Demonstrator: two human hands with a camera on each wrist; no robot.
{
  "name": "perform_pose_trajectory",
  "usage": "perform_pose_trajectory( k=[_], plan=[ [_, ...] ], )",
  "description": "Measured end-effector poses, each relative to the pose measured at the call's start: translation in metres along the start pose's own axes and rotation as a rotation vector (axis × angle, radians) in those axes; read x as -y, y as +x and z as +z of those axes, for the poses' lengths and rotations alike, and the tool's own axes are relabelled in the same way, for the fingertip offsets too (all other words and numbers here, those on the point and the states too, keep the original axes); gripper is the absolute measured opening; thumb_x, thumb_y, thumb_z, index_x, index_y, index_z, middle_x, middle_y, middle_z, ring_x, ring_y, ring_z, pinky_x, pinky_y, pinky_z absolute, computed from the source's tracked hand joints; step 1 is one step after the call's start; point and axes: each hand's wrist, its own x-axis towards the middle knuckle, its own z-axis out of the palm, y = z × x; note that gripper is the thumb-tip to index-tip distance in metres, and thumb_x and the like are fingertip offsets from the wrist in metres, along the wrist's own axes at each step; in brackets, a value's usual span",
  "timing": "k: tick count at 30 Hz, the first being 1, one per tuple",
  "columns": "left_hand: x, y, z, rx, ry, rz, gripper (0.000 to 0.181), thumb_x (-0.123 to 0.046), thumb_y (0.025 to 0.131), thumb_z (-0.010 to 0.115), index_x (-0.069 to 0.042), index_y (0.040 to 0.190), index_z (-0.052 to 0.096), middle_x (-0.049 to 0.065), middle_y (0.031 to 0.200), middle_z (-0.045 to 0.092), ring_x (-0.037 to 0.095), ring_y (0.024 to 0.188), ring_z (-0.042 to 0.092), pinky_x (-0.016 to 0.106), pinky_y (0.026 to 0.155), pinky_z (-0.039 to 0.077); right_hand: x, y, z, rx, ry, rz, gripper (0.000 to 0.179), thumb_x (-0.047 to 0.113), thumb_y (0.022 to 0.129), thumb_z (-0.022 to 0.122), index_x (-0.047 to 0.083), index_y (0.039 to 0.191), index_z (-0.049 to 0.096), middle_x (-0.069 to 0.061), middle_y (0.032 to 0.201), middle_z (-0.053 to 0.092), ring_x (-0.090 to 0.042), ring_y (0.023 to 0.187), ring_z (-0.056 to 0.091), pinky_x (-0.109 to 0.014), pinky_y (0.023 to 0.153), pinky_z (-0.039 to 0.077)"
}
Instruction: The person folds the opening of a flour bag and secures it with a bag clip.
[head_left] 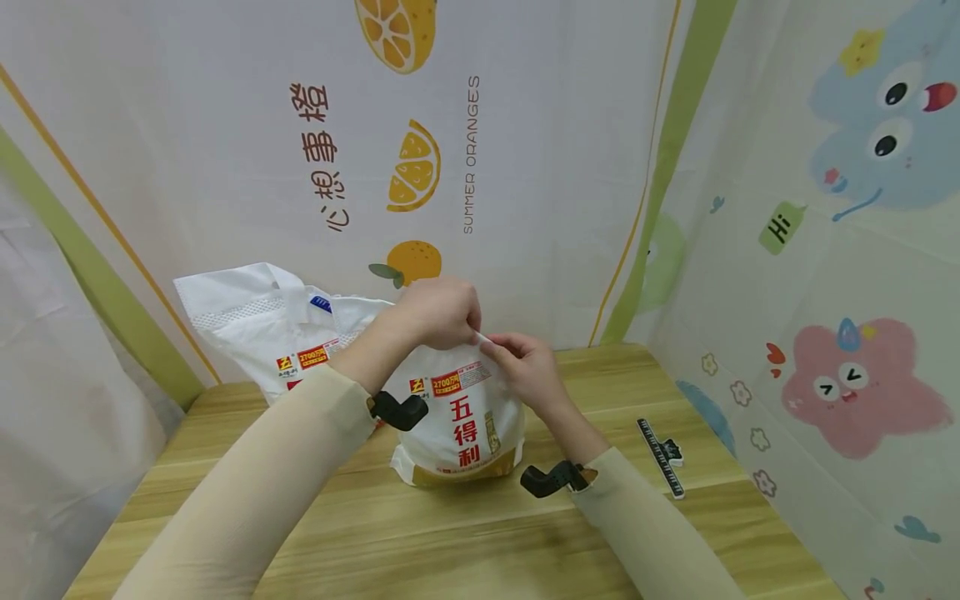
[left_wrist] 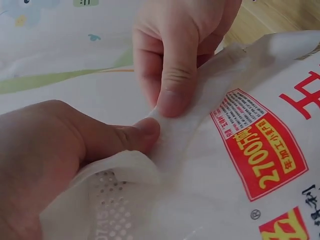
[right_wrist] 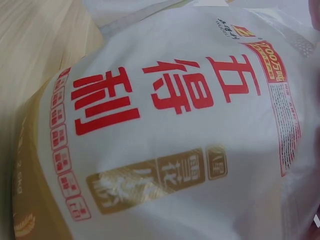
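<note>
Pinching the front bag point(head_left: 457, 425) at its upper edge: left grip point(head_left: 442, 312) and right grip point(head_left: 528, 371)

Two bare hands work on one bag. The left grip is drawn together, its fingers bent and its thumb pressed to the bag's rim; where the fingers lie behind the film, the left wrist view hides them. The right grip is likewise narrowed to the thickness of the film, thumb and forefinger holding the same edge just beside the left thumb. In the right wrist view, only parts of this hand show at the frame's margin, and the printed bag face fills most of the picture.

Bags number two. The front bag stands upright on the desk point(head_left: 420, 546), white above with a gold base, and bears three large red characters. The rear bag point(head_left: 258, 321), also white, stands behind it and to the left, its top tilted leftward; the left arm hides where the two meet, so contact cannot be told. One keyboard-printed strip point(head_left: 658, 458) lies on the desk, right of the right wrist. Two black wrist fittings point(head_left: 400, 411) appear, one per arm, below two pale sleeves point(head_left: 255, 483). Behind hangs one white cloth point(head_left: 555, 167) carrying three orange motifs point(head_left: 414, 167).
</note>
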Motion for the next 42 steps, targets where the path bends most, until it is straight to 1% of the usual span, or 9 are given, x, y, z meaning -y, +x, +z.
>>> perform_pose_trajectory(
  k=[3, 7, 11, 15, 19, 27, 34, 38, 42],
  plan=[
    [-0.002, 0.002, 0.001, -0.002, 0.014, 0.015, 0.014, -0.023, 0.096, 0.079, -0.022, 0.084, 0.087, -0.004, 0.087, 0.078, 0.019, 0.086, 0.068, 0.042, 0.074, 0.057, 0.001, 0.001, 0.002, -0.038, -0.032, -0.029, 0.016, 0.014, 0.103, 0.078, -0.001, 0.105, 0.083, -0.017, 0.097, 0.080, -0.009, 0.077, 0.059, -0.021, 0.065, 0.046],
    [-0.002, 0.002, 0.001, 0.003, -0.020, 0.029, 0.014, -0.024, 0.097, 0.078, -0.019, 0.086, 0.085, -0.001, 0.089, 0.077, 0.020, 0.086, 0.067, 0.040, 0.075, 0.057, 0.002, 0.004, 0.004, -0.075, -0.048, -0.047, 0.014, 0.012, 0.101, 0.079, -0.002, 0.099, 0.082, -0.017, 0.093, 0.081, -0.006, 0.075, 0.061, -0.020, 0.064, 0.046],
    [-0.003, 0.002, 0.002, 0.008, -0.031, 0.046, 0.015, -0.023, 0.100, 0.076, -0.017, 0.089, 0.084, -0.001, 0.089, 0.077, 0.020, 0.085, 0.067, 0.038, 0.075, 0.057, 0.001, 0.004, 0.003, -0.053, -0.030, -0.053, 0.016, 0.013, 0.102, 0.079, -0.002, 0.102, 0.083, -0.018, 0.100, 0.082, -0.006, 0.081, 0.066, -0.019, 0.068, 0.051],
    [-0.004, 0.001, 0.003, -0.003, 0.018, 0.062, 0.019, -0.019, 0.102, 0.072, -0.017, 0.085, 0.081, -0.002, 0.085, 0.075, 0.020, 0.083, 0.066, 0.038, 0.073, 0.056, -0.003, 0.002, -0.002, -0.018, -0.036, -0.027, 0.019, 0.017, 0.103, 0.078, -0.001, 0.109, 0.083, -0.019, 0.107, 0.083, -0.007, 0.086, 0.069, -0.019, 0.072, 0.054],
    [-0.005, 0.002, 0.005, -0.028, 0.064, 0.074, 0.020, -0.021, 0.102, 0.072, -0.019, 0.083, 0.078, -0.002, 0.085, 0.073, 0.019, 0.083, 0.065, 0.039, 0.073, 0.056, -0.008, 0.000, -0.007, -0.037, -0.093, 0.005, 0.017, 0.017, 0.102, 0.079, 0.001, 0.105, 0.084, -0.016, 0.104, 0.083, -0.008, 0.083, 0.068, -0.020, 0.069, 0.054],
    [-0.006, 0.002, 0.008, -0.040, 0.069, 0.081, 0.019, -0.022, 0.102, 0.074, -0.019, 0.084, 0.078, -0.002, 0.086, 0.073, 0.020, 0.085, 0.066, 0.039, 0.074, 0.057, -0.006, -0.002, -0.005, -0.106, -0.216, -0.020, 0.016, 0.018, 0.100, 0.081, 0.003, 0.100, 0.085, -0.015, 0.095, 0.083, -0.009, 0.073, 0.064, -0.020, 0.063, 0.049],
    [-0.004, 0.000, 0.008, -0.042, 0.051, 0.066, 0.019, -0.024, 0.103, 0.074, -0.020, 0.085, 0.078, -0.002, 0.089, 0.074, 0.019, 0.086, 0.066, 0.040, 0.075, 0.057, -0.011, -0.005, -0.015, 0.000, -0.194, -0.001, 0.019, 0.021, 0.103, 0.079, 0.003, 0.105, 0.083, -0.014, 0.100, 0.082, -0.012, 0.082, 0.068, -0.022, 0.070, 0.054],
    [-0.003, 0.000, 0.008, -0.039, 0.046, 0.072, 0.019, -0.025, 0.104, 0.074, -0.020, 0.086, 0.079, -0.002, 0.090, 0.075, 0.019, 0.086, 0.067, 0.040, 0.074, 0.057, -0.017, -0.007, -0.023, 0.046, -0.270, -0.014, 0.021, 0.026, 0.104, 0.077, 0.005, 0.103, 0.081, -0.011, 0.096, 0.080, -0.013, 0.081, 0.066, -0.025, 0.070, 0.054],
    [-0.003, 0.000, 0.008, -0.035, 0.043, 0.076, 0.017, -0.026, 0.104, 0.074, -0.020, 0.089, 0.081, -0.002, 0.093, 0.077, 0.019, 0.087, 0.068, 0.041, 0.076, 0.058, -0.017, -0.010, -0.024, 0.044, -0.327, -0.042, 0.021, 0.026, 0.104, 0.076, 0.006, 0.100, 0.081, -0.010, 0.094, 0.079, -0.013, 0.077, 0.064, -0.027, 0.069, 0.054]
  ],
)
